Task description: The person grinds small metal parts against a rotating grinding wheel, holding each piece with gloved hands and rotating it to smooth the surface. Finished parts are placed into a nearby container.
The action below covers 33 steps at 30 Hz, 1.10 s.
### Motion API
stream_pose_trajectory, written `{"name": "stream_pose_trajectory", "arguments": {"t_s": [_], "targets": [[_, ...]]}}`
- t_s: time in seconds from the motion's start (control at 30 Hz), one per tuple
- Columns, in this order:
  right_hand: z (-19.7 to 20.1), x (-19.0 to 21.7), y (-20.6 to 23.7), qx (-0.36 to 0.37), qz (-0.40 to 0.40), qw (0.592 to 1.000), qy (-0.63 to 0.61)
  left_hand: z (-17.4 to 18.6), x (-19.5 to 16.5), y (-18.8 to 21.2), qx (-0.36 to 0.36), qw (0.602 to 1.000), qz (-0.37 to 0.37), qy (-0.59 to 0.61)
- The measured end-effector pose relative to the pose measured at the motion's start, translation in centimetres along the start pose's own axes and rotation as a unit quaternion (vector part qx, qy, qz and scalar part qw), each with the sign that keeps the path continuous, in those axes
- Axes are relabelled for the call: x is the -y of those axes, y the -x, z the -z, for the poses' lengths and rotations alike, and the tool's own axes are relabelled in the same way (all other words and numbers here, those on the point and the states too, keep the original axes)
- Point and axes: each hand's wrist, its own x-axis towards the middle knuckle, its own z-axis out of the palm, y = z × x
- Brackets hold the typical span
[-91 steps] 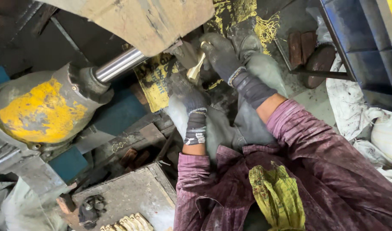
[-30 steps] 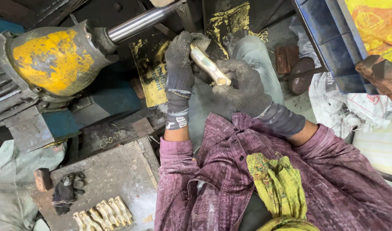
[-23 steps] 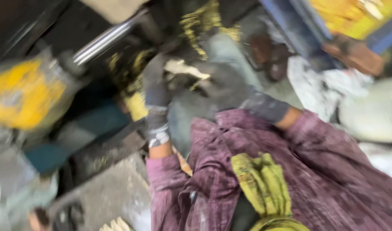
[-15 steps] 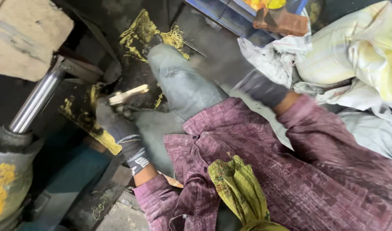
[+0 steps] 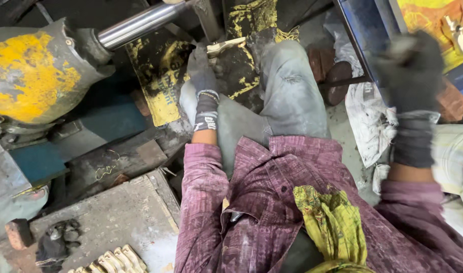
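Brass part (image 5: pixel 226 46) gripped in my gloved left hand (image 5: pixel 201 68) by the steel rod (image 5: pixel 140 23), my right hand (image 5: pixel 408 71) raised, blurred, grip unclear, empty-looking near blue frame (image 5: pixel 360 43).

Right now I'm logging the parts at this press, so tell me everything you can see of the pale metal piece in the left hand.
The metal piece is a small, pale brass-coloured casting, flattish and elongated, with a stepped outline. It lies roughly level, slightly tilted up to the right, above the person's knee and in front of the dark, yellow-stained machine base. The left hand, in a dark grey glove, grips its left end; the right end sticks out free. Its surface looks dull and unpolished. Finer detail is too small to tell.
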Motion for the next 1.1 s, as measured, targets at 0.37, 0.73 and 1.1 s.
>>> {"name": "stream_pose_trajectory", "arguments": {"t_s": [0.37,0.73,1.1], "targets": [[-23.8,16.4,-5.8,0.236,0.103,0.955,-0.146,-1.8,-1.6,0.0,-0.027,0.989,-0.143,0.022],[-25.3,16.8,-5.7,0.225,-0.036,0.942,-0.245,-1.7,-2.6,2.2,-0.043,0.981,-0.176,-0.068],[-19.9,17.3,-6.5,0.088,0.209,0.962,-0.154,1.4,-1.9,2.5,0.021,0.954,-0.226,-0.196]]}}
